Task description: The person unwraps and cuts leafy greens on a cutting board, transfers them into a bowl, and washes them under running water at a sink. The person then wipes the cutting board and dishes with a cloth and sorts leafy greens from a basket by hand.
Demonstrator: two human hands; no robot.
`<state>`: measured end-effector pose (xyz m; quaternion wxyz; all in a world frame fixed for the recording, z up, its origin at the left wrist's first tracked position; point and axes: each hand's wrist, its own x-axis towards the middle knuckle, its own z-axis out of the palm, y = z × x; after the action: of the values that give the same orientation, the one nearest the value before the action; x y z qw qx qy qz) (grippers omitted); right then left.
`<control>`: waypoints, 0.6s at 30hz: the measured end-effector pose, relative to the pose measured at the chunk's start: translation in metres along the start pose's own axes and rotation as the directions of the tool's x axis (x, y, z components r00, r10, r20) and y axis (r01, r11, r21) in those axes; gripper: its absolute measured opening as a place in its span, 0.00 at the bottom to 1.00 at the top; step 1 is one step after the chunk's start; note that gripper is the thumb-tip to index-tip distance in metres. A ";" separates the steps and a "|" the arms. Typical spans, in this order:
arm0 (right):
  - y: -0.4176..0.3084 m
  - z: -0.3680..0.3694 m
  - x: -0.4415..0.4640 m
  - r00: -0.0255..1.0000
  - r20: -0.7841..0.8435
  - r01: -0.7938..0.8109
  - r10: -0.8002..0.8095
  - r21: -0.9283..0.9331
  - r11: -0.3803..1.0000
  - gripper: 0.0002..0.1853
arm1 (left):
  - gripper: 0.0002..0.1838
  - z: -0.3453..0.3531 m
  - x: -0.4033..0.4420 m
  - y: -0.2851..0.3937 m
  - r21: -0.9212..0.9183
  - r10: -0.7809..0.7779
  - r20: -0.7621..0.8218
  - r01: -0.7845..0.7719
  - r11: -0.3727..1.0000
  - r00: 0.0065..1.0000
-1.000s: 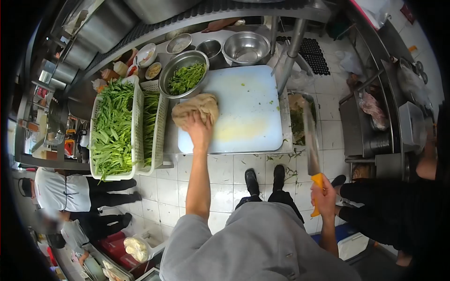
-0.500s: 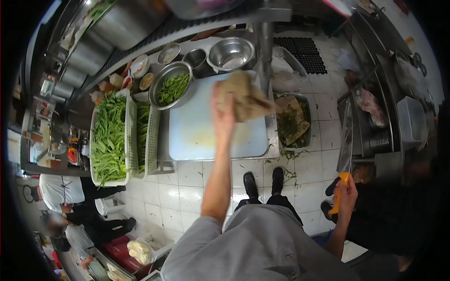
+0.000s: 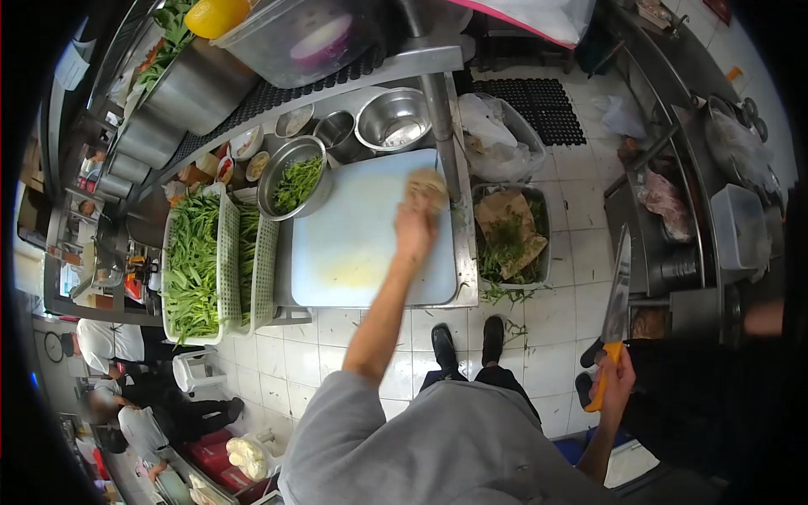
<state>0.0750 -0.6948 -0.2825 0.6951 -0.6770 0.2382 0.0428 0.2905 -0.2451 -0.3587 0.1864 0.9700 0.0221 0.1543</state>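
Your left grip (image 3: 417,229) covers crumpled tan cloth (image 3: 427,184), closure unclear | near far-right corner, pale-blue rectangular plastic board (image 3: 353,244) | your right grip (image 3: 621,379) clasps orange-handled steel knife (image 3: 617,307), blade forward, off counter's right edge

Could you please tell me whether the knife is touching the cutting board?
Apart. The head view shows the knife in the right hand, off to the right of the cutting board, with floor tiles visible between them.
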 end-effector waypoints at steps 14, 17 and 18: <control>-0.014 0.022 0.014 0.997 0.040 0.068 -0.067 -0.028 0.997 0.20 | 0.32 -0.200 -0.143 -0.051 -0.378 -0.316 -0.024 0.285 0.881 0.948; -0.013 0.026 0.016 0.997 0.063 0.050 -0.047 -0.053 0.997 0.22 | 0.30 -0.128 -0.166 -0.136 0.446 -0.419 -0.124 0.428 0.786 0.899; -0.009 0.024 0.016 0.997 0.075 0.037 -0.033 -0.059 0.998 0.22 | 0.28 -0.123 -0.168 -0.137 0.356 -0.384 -0.185 0.426 0.832 0.905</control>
<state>0.0989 -0.6762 -0.2814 0.6832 -0.6998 0.1990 0.0628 0.0944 -0.0909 -0.3497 0.0177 0.9510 0.2670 0.1551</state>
